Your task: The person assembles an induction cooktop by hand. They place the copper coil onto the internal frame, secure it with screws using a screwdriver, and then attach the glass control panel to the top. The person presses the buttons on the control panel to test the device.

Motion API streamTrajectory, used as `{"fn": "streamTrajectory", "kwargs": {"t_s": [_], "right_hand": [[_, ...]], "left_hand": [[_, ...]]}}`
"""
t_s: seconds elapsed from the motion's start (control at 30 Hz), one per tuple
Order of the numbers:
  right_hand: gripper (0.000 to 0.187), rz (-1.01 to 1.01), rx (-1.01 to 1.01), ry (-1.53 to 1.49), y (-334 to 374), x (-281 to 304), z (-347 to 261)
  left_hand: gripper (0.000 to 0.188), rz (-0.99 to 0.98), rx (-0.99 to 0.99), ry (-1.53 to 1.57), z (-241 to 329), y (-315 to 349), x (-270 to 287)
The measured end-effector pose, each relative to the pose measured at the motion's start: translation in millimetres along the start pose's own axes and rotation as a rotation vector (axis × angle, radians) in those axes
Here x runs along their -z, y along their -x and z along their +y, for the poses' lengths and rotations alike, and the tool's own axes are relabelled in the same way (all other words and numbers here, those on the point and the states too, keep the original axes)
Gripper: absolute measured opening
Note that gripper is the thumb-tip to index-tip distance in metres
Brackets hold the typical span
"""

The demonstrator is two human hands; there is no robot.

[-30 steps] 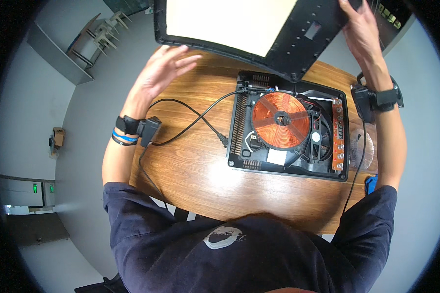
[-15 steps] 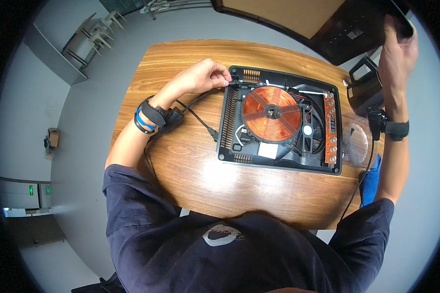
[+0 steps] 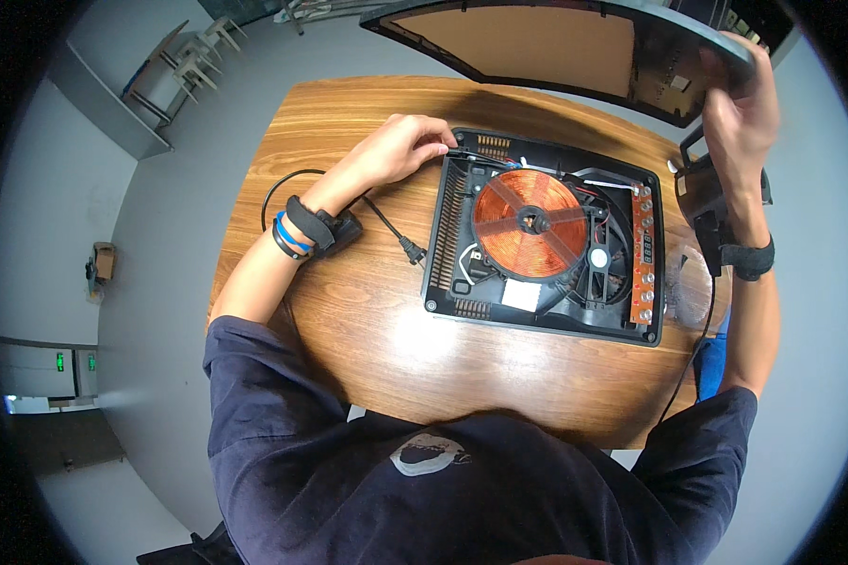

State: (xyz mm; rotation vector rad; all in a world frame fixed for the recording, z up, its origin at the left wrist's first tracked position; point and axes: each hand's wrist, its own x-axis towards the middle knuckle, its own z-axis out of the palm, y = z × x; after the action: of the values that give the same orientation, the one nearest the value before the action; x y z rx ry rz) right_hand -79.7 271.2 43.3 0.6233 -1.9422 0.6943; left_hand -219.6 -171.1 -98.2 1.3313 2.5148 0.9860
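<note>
On the wooden table (image 3: 367,348) lies an opened induction cooker base (image 3: 575,326), a black shallow housing. Inside it show a round copper coil (image 3: 505,247), a fan partly under the coil, and an orange control board (image 3: 644,252) along the right side. My left hand (image 3: 410,149) is closed on the black power cord at the base's back left corner; the fingertips hide part of it. My right hand (image 3: 746,118) grips the right end of the cooker's top cover (image 3: 556,52). The cover hangs tilted beyond the base's far edge, apart from it, its tan underside facing me.
The cord's plug (image 3: 412,250) lies against the base's left side. A dark kettle-like vessel (image 3: 699,193) stands at the right, behind my right wrist. Near it are crumpled clear plastic (image 3: 695,282) and a blue cloth (image 3: 712,365). Stools (image 3: 193,71) stand on the floor far left.
My right hand has come down and inward, bringing the cover lower and further left over the table's far edge. My left hand stays at the cord, and the base appears slightly further right.
</note>
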Motion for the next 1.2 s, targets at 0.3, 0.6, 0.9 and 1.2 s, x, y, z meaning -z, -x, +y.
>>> {"fn": "streamTrajectory", "kwargs": {"t_s": [0.3, 0.6, 0.9, 1.2], "right_hand": [[0.063, -0.07, -0.074, 0.036, 19, -12, -10], [0.043, -0.078, 0.196, -0.112, 29, -13, -44], [0.017, -0.327, 0.168, -0.214, 75, 28, -111], [0.023, -0.549, 0.182, 0.013, 111, 72, -154]], "left_hand": [[0.025, 0.031, -0.309, -0.375, 3, 11, 4], [0.045, 0.324, 0.44, 0.852, -22, 18, 36], [0.054, -0.217, 0.336, 0.931, -6, 24, 39], [0.049, -0.042, 0.298, 0.768, 43, 58, 41]]}}
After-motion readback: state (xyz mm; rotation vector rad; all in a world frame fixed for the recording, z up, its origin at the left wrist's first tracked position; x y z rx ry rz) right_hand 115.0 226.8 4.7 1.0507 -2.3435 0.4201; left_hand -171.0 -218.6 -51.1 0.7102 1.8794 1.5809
